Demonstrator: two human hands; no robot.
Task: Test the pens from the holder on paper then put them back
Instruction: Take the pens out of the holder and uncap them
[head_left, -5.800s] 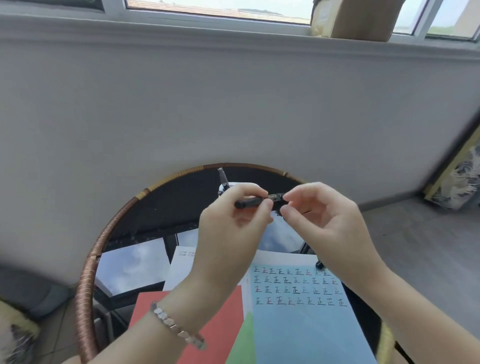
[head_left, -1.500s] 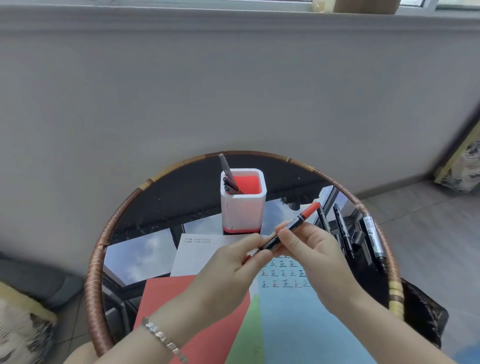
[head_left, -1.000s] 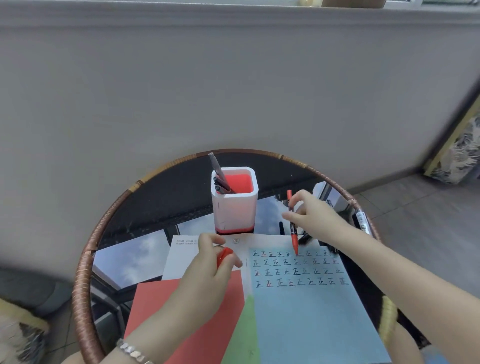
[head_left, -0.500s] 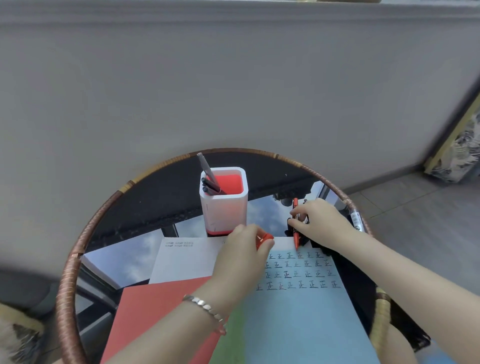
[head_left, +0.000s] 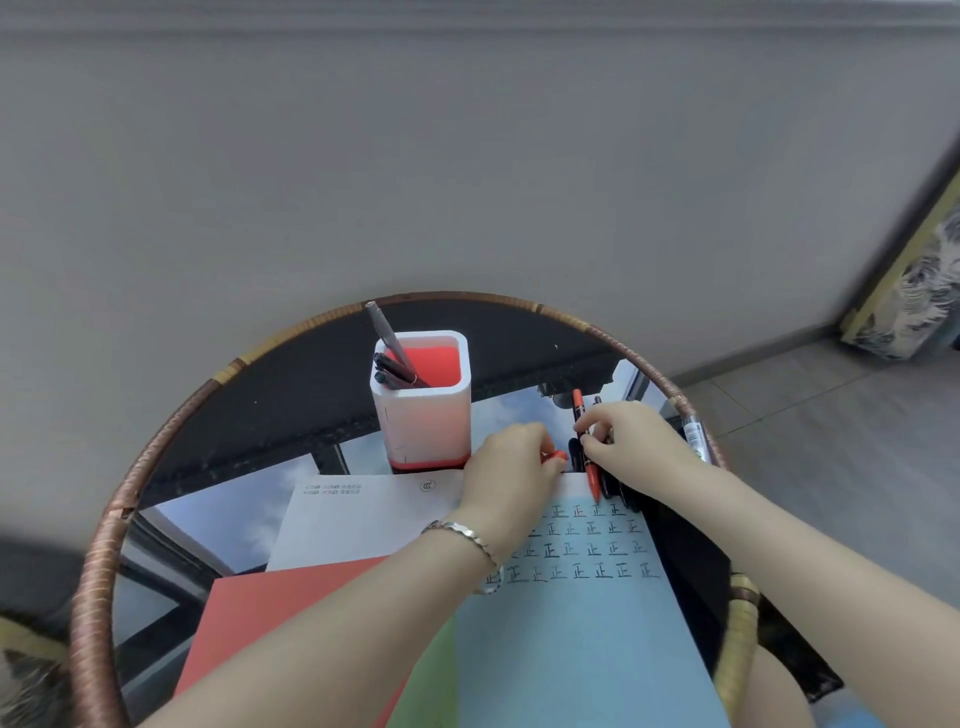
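Round glass-topped table (head_left: 270, 410) with a wound rattan rim filling the lower middle of the frame, grey wall above; white pen holder (head_left: 423, 415) with a red inside standing upright just above centre, several dark pens (head_left: 395, 358) leaning out of its left corner.

Right hand (head_left: 636, 447) right of centre, fingers pinched round a red pen (head_left: 584, 447); pen nearly upright in the picture, red end toward the top, uncapped tip down at the upper edge of the blue paper (head_left: 587, 613); whether the tip touches the sheet, cannot tell.

Left hand (head_left: 511, 467) just left of it, near the foot of the holder, fingers curled shut on a small red cap (head_left: 558, 456), only its end peeking out; silver bracelet (head_left: 467, 535) on that wrist, forearm crossing the papers from the lower left.

Blue paper in the lower right of the table, rows of small handwritten marks across its top part, some black, some red; white sheet (head_left: 358, 519) to its left, partly under a red sheet (head_left: 270, 613) lower left; a strip of green paper (head_left: 434, 670) between red and blue.

More dark pens (head_left: 621, 491) lying on the glass beneath and beside the right hand; one clear-barrelled pen (head_left: 696, 439) at the right rim; framed picture (head_left: 914, 291) leaning at the right edge of the frame.
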